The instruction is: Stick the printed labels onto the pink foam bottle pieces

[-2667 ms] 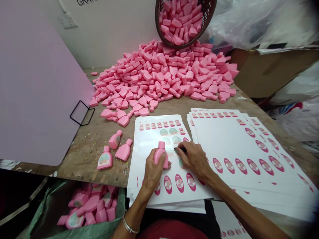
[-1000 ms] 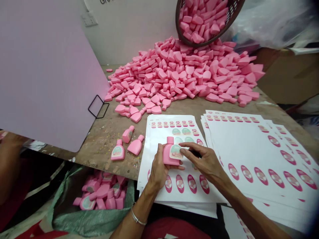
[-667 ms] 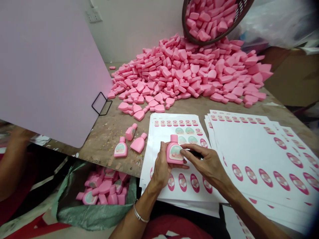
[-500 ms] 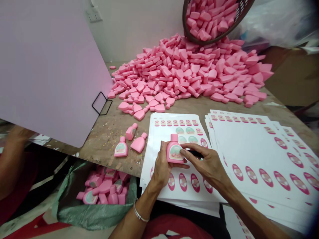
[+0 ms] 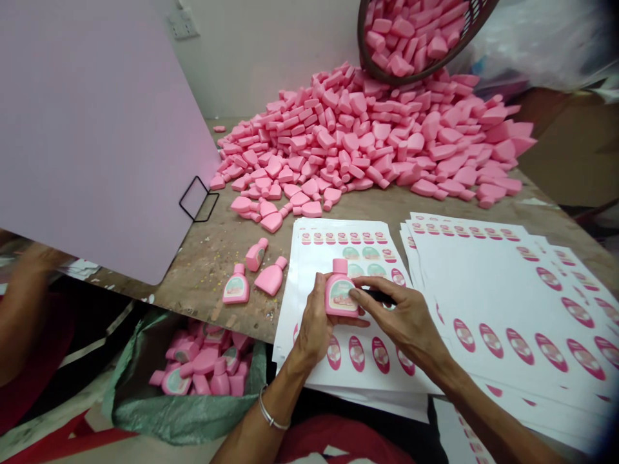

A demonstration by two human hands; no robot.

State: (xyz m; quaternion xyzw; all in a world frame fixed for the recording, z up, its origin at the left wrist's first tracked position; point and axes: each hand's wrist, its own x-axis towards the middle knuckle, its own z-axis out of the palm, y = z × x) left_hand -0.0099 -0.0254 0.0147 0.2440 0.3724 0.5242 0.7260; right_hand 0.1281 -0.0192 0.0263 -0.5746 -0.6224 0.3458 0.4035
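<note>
My left hand [image 5: 316, 325] is closed around a small pink toy bottle [image 5: 339, 293], which stands nearly upright with its label towards me. The label is pale green and cream. My right hand [image 5: 399, 316] grips a slim black tool [image 5: 380, 297], mostly hidden by the fingers, and its thumb and fingertips touch the label's right side. Beneath both hands lies a sticker sheet [image 5: 319, 258] with pink and green printed stickers. Left of the sheet, a labelled bottle [image 5: 236, 285] stands near a bottle lying on its side [image 5: 271, 277] and another tilted one [image 5: 256, 254].
A big heap of pink bottles [image 5: 348, 135] covers the table's back, under a tipped brown basket [image 5: 363, 51]. More sticker sheets [image 5: 474, 283] lie at right. A green sack [image 5: 193, 412] of bottles hangs below the edge. Behind a pink board [image 5: 106, 129] is another person's arm [image 5: 24, 296].
Both hands keep the same hold on the bottle, the right thumb still against its label. The whole view has shifted very slightly; nothing else has visibly moved.
</note>
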